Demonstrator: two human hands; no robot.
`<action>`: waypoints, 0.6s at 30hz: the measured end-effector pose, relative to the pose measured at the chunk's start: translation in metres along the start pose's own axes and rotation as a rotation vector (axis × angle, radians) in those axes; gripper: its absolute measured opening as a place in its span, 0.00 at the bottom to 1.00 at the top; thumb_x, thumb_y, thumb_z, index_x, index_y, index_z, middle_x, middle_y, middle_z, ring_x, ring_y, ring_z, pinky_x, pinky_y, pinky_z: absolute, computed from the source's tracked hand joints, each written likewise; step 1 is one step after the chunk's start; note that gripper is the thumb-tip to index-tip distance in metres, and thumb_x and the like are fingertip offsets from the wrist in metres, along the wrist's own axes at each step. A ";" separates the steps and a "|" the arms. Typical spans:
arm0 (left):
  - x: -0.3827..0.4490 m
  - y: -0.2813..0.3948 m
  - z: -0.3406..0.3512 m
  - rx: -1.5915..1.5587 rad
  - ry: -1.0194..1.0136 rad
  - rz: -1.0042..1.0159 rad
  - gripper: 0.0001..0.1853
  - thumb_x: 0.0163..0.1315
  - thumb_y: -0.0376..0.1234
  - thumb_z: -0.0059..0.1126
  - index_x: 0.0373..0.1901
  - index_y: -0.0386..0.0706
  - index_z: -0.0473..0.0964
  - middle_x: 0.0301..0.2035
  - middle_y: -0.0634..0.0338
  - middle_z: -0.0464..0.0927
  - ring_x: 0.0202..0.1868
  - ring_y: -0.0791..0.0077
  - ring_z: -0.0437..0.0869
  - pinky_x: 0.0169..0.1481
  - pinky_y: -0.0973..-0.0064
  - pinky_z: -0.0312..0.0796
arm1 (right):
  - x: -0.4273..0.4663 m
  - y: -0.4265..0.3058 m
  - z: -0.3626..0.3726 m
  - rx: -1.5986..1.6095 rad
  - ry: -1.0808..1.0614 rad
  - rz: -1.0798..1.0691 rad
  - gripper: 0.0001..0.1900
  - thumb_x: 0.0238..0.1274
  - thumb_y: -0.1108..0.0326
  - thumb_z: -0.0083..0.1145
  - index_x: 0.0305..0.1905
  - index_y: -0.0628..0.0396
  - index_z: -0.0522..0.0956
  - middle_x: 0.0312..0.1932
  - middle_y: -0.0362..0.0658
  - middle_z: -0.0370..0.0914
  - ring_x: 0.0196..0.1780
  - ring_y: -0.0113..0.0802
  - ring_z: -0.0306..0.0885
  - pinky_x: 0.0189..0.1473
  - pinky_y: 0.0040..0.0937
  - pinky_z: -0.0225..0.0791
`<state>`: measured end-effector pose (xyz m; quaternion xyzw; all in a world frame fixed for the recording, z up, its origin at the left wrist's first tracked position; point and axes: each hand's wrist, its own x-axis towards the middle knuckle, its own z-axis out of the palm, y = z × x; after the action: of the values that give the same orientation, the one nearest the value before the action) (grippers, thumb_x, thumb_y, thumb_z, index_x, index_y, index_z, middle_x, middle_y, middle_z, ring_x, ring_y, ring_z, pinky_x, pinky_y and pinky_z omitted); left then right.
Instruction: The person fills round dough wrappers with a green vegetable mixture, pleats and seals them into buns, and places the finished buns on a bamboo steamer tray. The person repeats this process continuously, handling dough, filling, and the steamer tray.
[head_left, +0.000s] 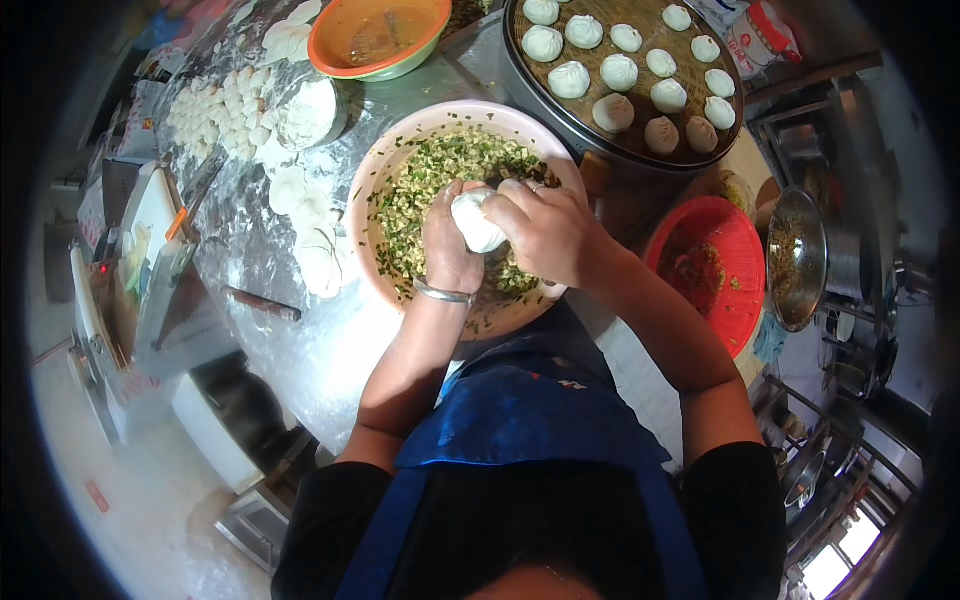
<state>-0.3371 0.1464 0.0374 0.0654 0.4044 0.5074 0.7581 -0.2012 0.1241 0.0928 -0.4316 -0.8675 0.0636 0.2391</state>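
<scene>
Over a wide pale pink basin (364, 180), my left hand (450, 247) cups a white dough bun (474, 223) in its palm. The fingers of my right hand (544, 225) pinch the bun's edge from the other side. Below both hands the basin holds chopped green and pale yellow filling (420, 176). Part of the filling lies in shadow, hidden under my hands. To the left of the basin, rolled dough wrappers (319, 255) overlap on the floured metal table (259, 247).
A round steamer tray (637, 37) holds several pleated buns at the upper right. An orange basin (379, 37) stands behind. Small dough pieces (225, 112), a tub of flour (309, 112) and a rolling pin (262, 302) are left. A red basin (712, 262) and a metal bowl (796, 255) stand right.
</scene>
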 end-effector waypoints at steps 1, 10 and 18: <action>0.004 -0.002 0.003 0.004 0.010 -0.003 0.14 0.68 0.36 0.37 0.35 0.37 0.71 0.28 0.59 0.76 0.29 0.72 0.78 0.36 0.76 0.73 | -0.001 0.009 0.003 0.032 0.031 0.005 0.21 0.40 0.73 0.59 0.46 0.59 0.71 0.38 0.47 0.75 0.37 0.41 0.78 0.39 0.36 0.72; 0.048 -0.023 0.031 0.102 0.015 -0.124 0.15 0.68 0.37 0.36 0.34 0.39 0.72 0.29 0.58 0.77 0.29 0.71 0.79 0.35 0.75 0.74 | 0.002 0.064 -0.012 0.161 -0.152 0.081 0.14 0.47 0.75 0.54 0.43 0.54 0.71 0.34 0.45 0.75 0.36 0.45 0.78 0.33 0.39 0.71; 0.076 -0.043 0.057 0.139 -0.020 -0.140 0.15 0.68 0.35 0.34 0.36 0.38 0.72 0.31 0.55 0.78 0.31 0.69 0.81 0.38 0.74 0.76 | -0.013 0.112 -0.004 0.138 -0.056 0.084 0.17 0.46 0.72 0.58 0.44 0.55 0.71 0.37 0.46 0.74 0.36 0.45 0.77 0.35 0.38 0.72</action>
<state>-0.2552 0.2062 0.0115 0.0944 0.4345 0.4232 0.7894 -0.1125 0.1833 0.0560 -0.4483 -0.8484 0.1452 0.2413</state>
